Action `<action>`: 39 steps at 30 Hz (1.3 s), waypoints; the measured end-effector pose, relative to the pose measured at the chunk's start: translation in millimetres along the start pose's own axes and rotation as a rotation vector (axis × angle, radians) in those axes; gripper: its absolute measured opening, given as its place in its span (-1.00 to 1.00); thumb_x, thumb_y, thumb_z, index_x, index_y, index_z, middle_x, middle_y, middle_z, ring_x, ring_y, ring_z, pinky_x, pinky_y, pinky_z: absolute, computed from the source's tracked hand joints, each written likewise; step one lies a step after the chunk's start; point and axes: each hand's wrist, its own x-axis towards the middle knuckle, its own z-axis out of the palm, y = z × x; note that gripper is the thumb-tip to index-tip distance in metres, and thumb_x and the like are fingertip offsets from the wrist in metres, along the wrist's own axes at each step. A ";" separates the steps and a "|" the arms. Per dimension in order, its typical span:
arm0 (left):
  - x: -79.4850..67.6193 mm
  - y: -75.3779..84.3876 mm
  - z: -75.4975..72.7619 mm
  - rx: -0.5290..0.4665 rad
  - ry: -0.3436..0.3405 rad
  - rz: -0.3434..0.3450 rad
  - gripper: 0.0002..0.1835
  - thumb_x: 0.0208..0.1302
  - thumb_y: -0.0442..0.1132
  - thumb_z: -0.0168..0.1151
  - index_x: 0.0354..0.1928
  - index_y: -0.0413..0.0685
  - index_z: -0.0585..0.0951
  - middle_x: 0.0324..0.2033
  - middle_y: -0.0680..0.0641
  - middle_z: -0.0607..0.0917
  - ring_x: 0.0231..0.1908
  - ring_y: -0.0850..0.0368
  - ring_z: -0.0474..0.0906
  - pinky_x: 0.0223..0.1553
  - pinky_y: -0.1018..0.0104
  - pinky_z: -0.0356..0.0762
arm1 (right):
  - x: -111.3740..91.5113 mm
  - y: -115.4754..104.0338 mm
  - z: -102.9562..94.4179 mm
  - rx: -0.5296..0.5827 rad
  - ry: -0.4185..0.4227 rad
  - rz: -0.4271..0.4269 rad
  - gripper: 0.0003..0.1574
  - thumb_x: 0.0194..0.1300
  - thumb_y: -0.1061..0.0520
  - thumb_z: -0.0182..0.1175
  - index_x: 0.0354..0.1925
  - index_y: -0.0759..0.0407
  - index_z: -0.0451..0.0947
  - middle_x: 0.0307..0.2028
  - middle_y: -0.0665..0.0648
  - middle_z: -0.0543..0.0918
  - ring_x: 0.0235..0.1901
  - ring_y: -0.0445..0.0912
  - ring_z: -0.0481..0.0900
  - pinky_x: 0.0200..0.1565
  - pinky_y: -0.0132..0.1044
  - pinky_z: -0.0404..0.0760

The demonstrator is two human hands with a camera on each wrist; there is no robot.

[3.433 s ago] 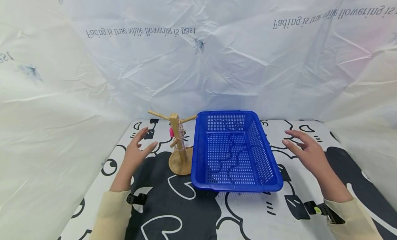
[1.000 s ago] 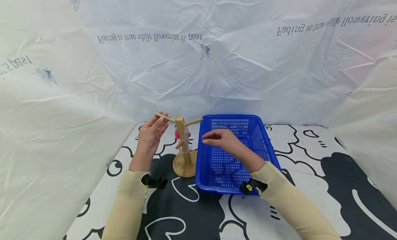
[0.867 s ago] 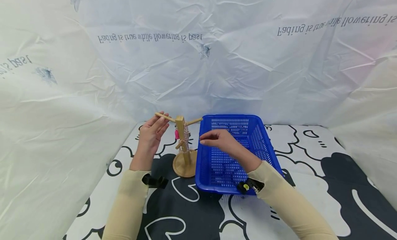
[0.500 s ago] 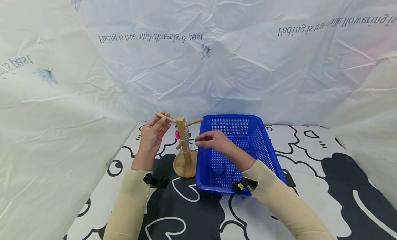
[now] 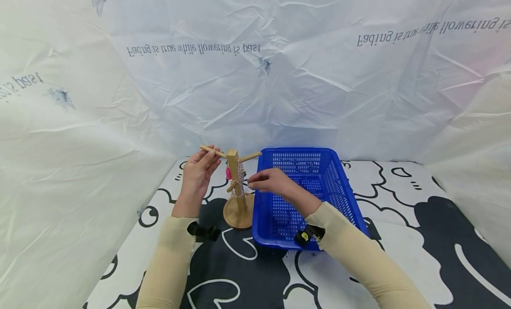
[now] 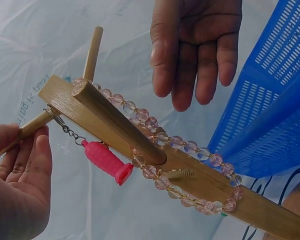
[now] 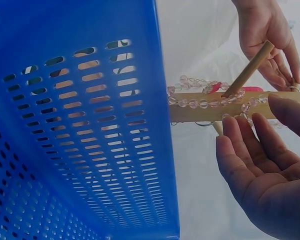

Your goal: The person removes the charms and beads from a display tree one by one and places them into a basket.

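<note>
A wooden jewelry stand point(image 5: 239, 203) with a round base and several pegs stands upright left of the basket. My left hand point(image 5: 195, 173) pinches its upper left peg between thumb and fingers. From that peg, near the post, hangs a pink keychain point(image 6: 107, 160) on a metal chain. A bracelet of clear and pink beads point(image 6: 176, 143) loops over a lower peg, and more beads lie along the post. My right hand point(image 5: 273, 182) is just right of the post, with fingers loosely bent, holding nothing; its fingertips are close to the beads in the right wrist view.
A blue plastic basket point(image 5: 275, 243) with slotted walls stands right beside the stand, under my right forearm. The table has a black-and-white cartoon cloth point(image 5: 399, 238). White plastic sheeting point(image 5: 303, 100) rises behind and at both sides.
Both hands came in from the sides; the left took hold of the peg. Over the last second my right hand moved left across the basket toward the post.
</note>
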 end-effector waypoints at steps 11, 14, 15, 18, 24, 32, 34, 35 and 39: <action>0.4 -2.0 -2.2 0.074 0.015 0.017 -0.84 0.41 -0.34 0.15 -0.26 0.06 0.67 -0.36 0.13 0.79 -0.27 0.32 0.73 -0.15 0.50 0.71 | 7.3 -0.9 9.7 -0.025 -0.005 0.047 -0.61 0.37 0.06 0.25 0.10 0.17 0.63 0.08 0.20 0.67 0.12 0.03 0.62 0.18 -0.08 0.65; 0.8 -2.3 -2.3 0.078 0.017 0.023 -0.84 0.41 -0.34 0.15 -0.26 0.06 0.67 -0.36 0.14 0.78 -0.27 0.32 0.73 -0.13 0.48 0.72 | 8.2 -3.6 11.6 -0.034 -0.001 0.056 -0.63 0.37 0.05 0.25 0.09 0.15 0.64 0.07 0.19 0.67 0.11 0.02 0.63 0.17 -0.08 0.66; 1.2 -2.6 -2.4 0.078 0.019 0.025 -0.84 0.41 -0.33 0.15 -0.27 0.07 0.67 -0.36 0.13 0.78 -0.27 0.32 0.73 -0.11 0.47 0.72 | 9.1 -4.3 12.2 -0.036 0.000 0.061 -0.63 0.36 0.05 0.25 0.08 0.15 0.64 0.07 0.19 0.67 0.10 0.02 0.63 0.17 -0.08 0.66; 1.9 -2.6 -2.0 0.078 0.022 0.035 -0.83 0.40 -0.34 0.16 -0.29 0.07 0.67 -0.37 0.13 0.78 -0.28 0.32 0.73 -0.10 0.45 0.72 | 12.3 -6.1 13.6 -0.046 0.000 0.072 -0.63 0.36 0.04 0.26 0.08 0.13 0.65 0.08 0.18 0.67 0.11 0.02 0.63 0.16 -0.09 0.66; 2.4 -3.8 -0.2 0.067 0.014 0.047 -0.82 0.40 -0.35 0.16 -0.31 0.07 0.68 -0.38 0.13 0.79 -0.29 0.32 0.73 -0.15 0.48 0.72 | 18.0 -4.5 14.9 -0.037 -0.002 0.082 -0.61 0.35 0.04 0.27 0.09 0.13 0.64 0.09 0.18 0.67 0.11 0.02 0.63 0.12 -0.13 0.68; -0.1 -5.0 2.3 0.050 0.034 0.049 -0.83 0.40 -0.37 0.15 -0.27 0.05 0.66 -0.39 0.12 0.79 -0.29 0.32 0.73 -0.16 0.48 0.72 | 19.5 -4.9 15.2 0.016 -0.006 0.098 -0.61 0.35 0.07 0.26 0.10 0.17 0.63 0.12 0.20 0.65 0.15 0.05 0.61 0.17 -0.09 0.65; -0.3 -4.7 2.9 0.048 0.034 0.056 -0.83 0.40 -0.37 0.15 -0.27 0.05 0.67 -0.39 0.12 0.79 -0.29 0.32 0.74 -0.16 0.48 0.72 | 19.7 -5.2 14.6 0.037 -0.006 0.101 -0.61 0.35 0.08 0.26 0.10 0.17 0.63 0.13 0.21 0.64 0.17 0.06 0.59 0.19 -0.08 0.64; -0.4 -4.5 3.2 0.046 0.034 0.058 -0.83 0.40 -0.37 0.15 -0.27 0.05 0.67 -0.39 0.12 0.79 -0.29 0.32 0.74 -0.16 0.48 0.72 | 20.2 -5.0 14.5 0.046 -0.006 0.102 -0.61 0.35 0.09 0.26 0.10 0.18 0.62 0.14 0.21 0.64 0.17 0.06 0.59 0.20 -0.07 0.63; -0.3 -4.6 3.0 0.037 0.037 0.056 -0.82 0.40 -0.37 0.15 -0.27 0.06 0.68 -0.39 0.13 0.79 -0.29 0.32 0.74 -0.16 0.48 0.72 | 21.3 -4.2 16.2 0.077 -0.009 0.111 -0.62 0.33 0.11 0.28 0.09 0.20 0.63 0.11 0.22 0.65 0.14 0.05 0.61 0.18 -0.09 0.65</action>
